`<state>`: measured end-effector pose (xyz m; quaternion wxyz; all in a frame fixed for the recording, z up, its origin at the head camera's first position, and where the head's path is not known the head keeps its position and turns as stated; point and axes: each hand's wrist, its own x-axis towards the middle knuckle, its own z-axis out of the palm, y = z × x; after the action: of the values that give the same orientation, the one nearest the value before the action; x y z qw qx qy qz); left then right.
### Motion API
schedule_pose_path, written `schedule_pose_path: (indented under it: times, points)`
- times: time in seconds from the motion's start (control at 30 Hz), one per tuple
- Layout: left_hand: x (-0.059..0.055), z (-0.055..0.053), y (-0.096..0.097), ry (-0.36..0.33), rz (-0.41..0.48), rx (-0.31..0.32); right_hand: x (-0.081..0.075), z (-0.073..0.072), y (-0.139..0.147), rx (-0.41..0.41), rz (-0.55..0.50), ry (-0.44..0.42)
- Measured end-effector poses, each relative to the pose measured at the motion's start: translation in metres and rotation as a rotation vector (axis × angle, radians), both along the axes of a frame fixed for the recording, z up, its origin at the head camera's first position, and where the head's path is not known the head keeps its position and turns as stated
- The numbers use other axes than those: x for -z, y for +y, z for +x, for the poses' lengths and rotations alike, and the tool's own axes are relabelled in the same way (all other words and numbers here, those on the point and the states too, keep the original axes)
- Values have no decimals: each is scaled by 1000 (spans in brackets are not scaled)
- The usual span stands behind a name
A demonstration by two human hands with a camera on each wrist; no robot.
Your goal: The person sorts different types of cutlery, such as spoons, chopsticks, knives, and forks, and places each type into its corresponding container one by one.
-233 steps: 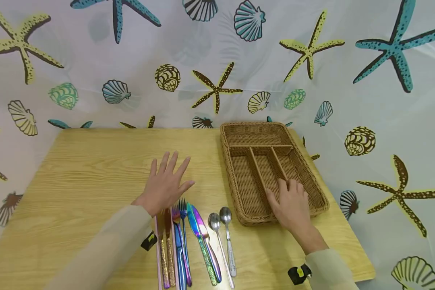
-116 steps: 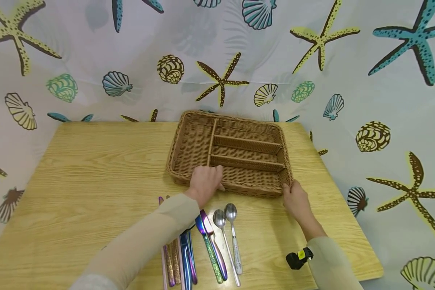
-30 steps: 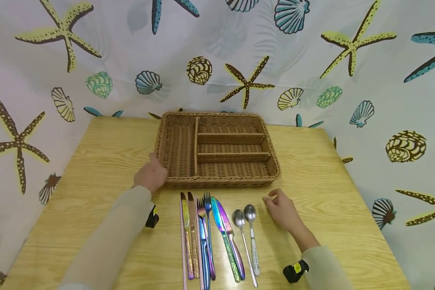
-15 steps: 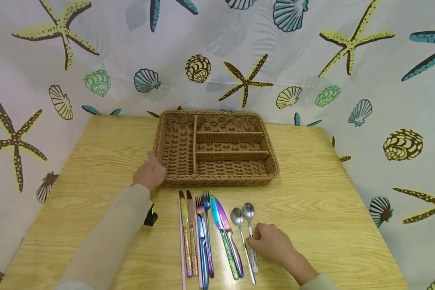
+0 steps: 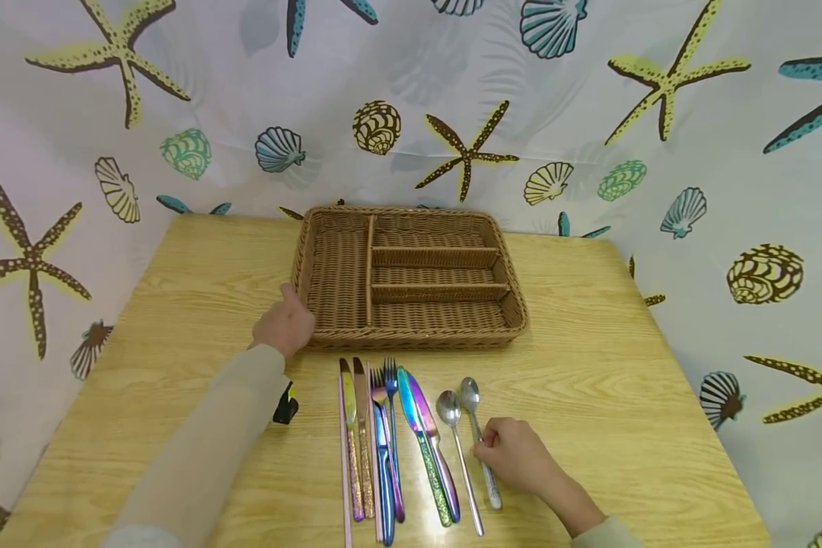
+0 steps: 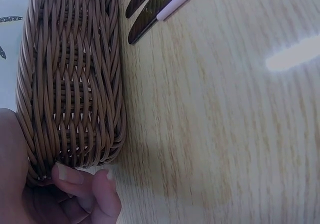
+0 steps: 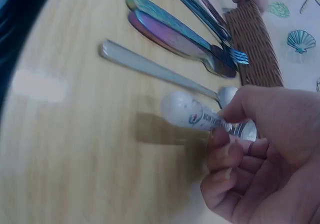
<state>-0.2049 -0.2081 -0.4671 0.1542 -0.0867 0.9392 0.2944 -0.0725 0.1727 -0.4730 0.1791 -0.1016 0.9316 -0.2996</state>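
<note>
My right hand [image 5: 517, 457] pinches a spoon [image 5: 489, 476] by its white printed handle, between thumb and index finger. In the right wrist view the handle end [image 7: 182, 110] points at the camera, raised above its shadow. The left hand [image 5: 284, 326] grips the front left corner of a brown wicker cutlery tray [image 5: 411, 340], and its curled fingers [image 6: 75, 176] show at the rim in the left wrist view. Left of the held spoon lies a second, all-metal spoon [image 5: 450, 411].
Two rainbow-coloured knives [image 5: 425, 438], blue and purple forks [image 5: 390, 380], gold-handled knives [image 5: 359, 449] and pink chopsticks [image 5: 345, 472] lie in a row before the tray. The tray has several compartments. A curtain [image 5: 452, 76] with sea patterns hangs behind the wooden table [image 5: 610, 365].
The tray has been turned sideways and moved left to the table's middle back. My right hand has left it, come down to the right-hand spoon and taken hold of it; the spoon has tilted.
</note>
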Motion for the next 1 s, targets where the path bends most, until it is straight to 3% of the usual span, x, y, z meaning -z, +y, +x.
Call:
schedule_pose_path:
  times: [0.13,0.37,0.6,0.8,1.0]
  points:
    - [0,-1,-3,20,4,-1,-15,-12,7,-46,-12,26]
    - [2,0,-7,15,1,4,-47,-52,11,-170,43,272]
    - [1,0,-2,3,0,-10,-75,-92,5,-212,92,308]
    - [0,-1,0,4,-4,-3,-81,-120,-11,-263,126,342]
    - [3,0,0,14,-2,-28,-73,-147,-29,-236,215,303]
